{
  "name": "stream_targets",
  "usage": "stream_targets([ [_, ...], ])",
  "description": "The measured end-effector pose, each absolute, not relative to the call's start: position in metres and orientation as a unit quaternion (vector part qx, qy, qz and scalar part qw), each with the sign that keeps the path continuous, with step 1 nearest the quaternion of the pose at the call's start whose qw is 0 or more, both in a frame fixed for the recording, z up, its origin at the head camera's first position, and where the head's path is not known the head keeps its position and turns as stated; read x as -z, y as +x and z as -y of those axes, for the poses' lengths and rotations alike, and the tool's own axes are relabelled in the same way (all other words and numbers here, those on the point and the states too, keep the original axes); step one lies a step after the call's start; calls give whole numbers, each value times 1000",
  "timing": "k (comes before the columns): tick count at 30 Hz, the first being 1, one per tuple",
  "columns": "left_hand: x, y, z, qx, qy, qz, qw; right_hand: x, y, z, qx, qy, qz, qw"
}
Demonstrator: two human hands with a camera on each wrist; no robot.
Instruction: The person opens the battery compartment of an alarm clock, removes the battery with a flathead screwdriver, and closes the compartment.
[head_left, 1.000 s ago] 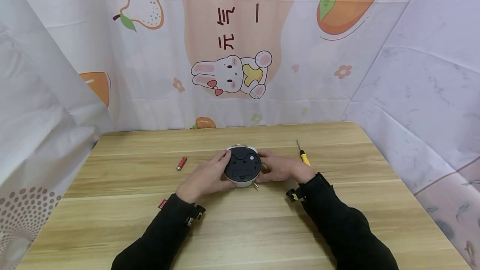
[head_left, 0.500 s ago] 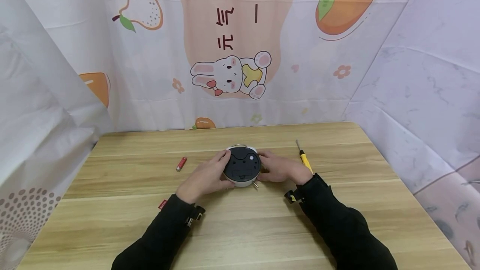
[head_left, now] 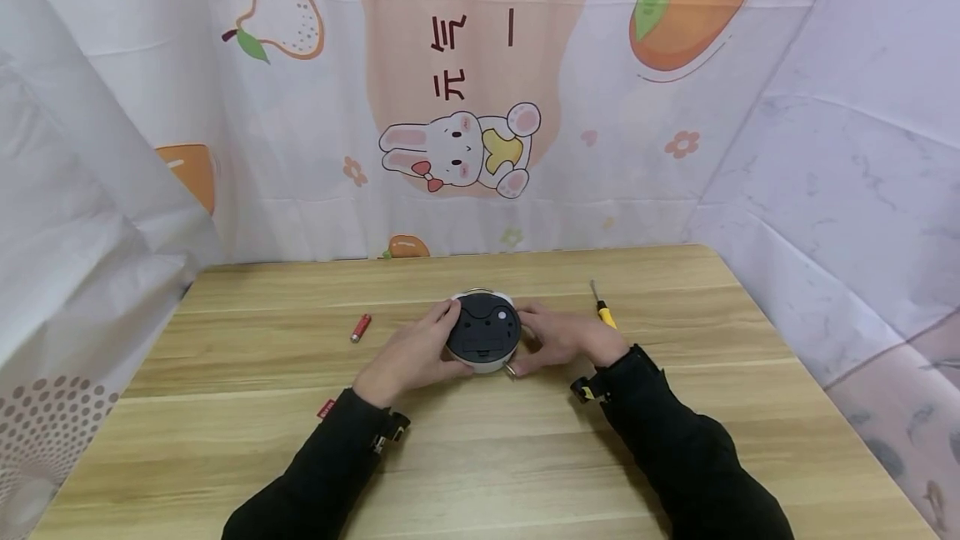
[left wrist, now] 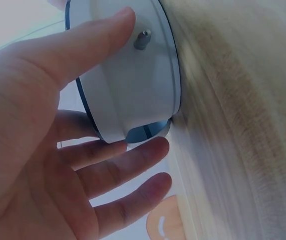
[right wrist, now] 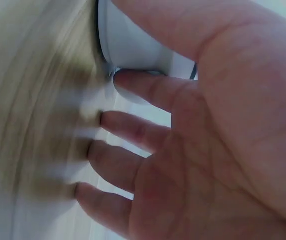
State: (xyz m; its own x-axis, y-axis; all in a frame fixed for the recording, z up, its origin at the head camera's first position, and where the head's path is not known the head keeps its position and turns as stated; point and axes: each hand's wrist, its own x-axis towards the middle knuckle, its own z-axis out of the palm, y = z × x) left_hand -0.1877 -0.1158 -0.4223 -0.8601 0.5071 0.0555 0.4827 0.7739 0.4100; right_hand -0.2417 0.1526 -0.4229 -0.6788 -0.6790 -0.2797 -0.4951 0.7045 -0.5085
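Observation:
A round alarm clock (head_left: 483, 332) with a white body lies face down on the table, its black back and battery cover facing up. My left hand (head_left: 418, 353) holds its left side. In the left wrist view the thumb lies along the white wall beside a short metal foot (left wrist: 142, 39), and the other fingers reach around the far side. My right hand (head_left: 564, 337) grips the right side between thumb and index finger, the thumb close to the other foot (head_left: 511, 372). In the right wrist view its remaining fingers (right wrist: 116, 162) spread away from the white wall, tips near the table.
A red battery (head_left: 361, 328) lies to the left of the clock. Behind the right wrist is a screwdriver (head_left: 606, 314) with a yellow and black handle, partly covered. A small red piece with pale lettering (head_left: 326, 408) shows beside the left sleeve. Printed curtains hang behind the table.
My right thumb has shifted toward the near edge of the clock, by its right foot. The clock and my left hand stay in place.

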Motion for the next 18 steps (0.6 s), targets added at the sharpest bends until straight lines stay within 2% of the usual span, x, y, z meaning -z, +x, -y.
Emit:
stream_targets([
  [4,423,-189,115,-209,247,-946,26,421,-242,-149,173,-309,-907,226],
  [12,424,-190,118,-213,227,-950,11,422,-243,-137,134,-285,-937,153],
  [18,425,-192,118,-201,234,-951,10,421,-242,-139,129,-284,-939,143],
])
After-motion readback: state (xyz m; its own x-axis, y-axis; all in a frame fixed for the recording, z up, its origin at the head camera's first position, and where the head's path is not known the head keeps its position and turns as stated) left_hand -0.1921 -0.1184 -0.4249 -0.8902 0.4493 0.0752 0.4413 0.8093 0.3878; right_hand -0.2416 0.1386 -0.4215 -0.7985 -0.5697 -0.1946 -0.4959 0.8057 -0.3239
